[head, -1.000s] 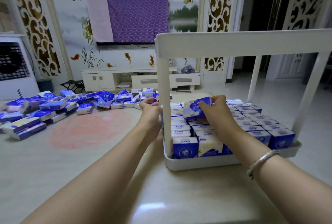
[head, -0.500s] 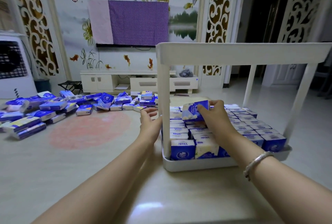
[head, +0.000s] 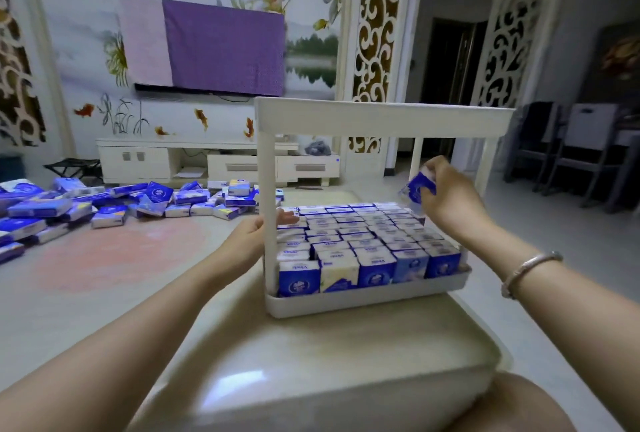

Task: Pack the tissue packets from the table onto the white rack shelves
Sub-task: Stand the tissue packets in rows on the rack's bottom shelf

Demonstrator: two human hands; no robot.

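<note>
Where printing is facing the camera, the tops of the packed packets [head: 353, 244] are showing "Vinda" in blue, reading upside down; other wording is too small to make out. The white rack [head: 363, 300] is standing on the table [head: 311, 355] near its right edge, and its lower tray is holding upright packets in close rows from front wall to back, with the upper shelf [head: 381, 120] sitting above on posts. The right hand [head: 446, 196] is hovering over the tray's far right corner, fingers curled and pinching a blue tissue packet [head: 417, 189], tilted and blurred. The left hand [head: 252, 237] is lying against the front left post [head: 268, 196], fingertips reaching past it onto the left row; its grip cannot be told. Loose packets [head: 104, 206] are lying heaped across the table's far left.
</note>
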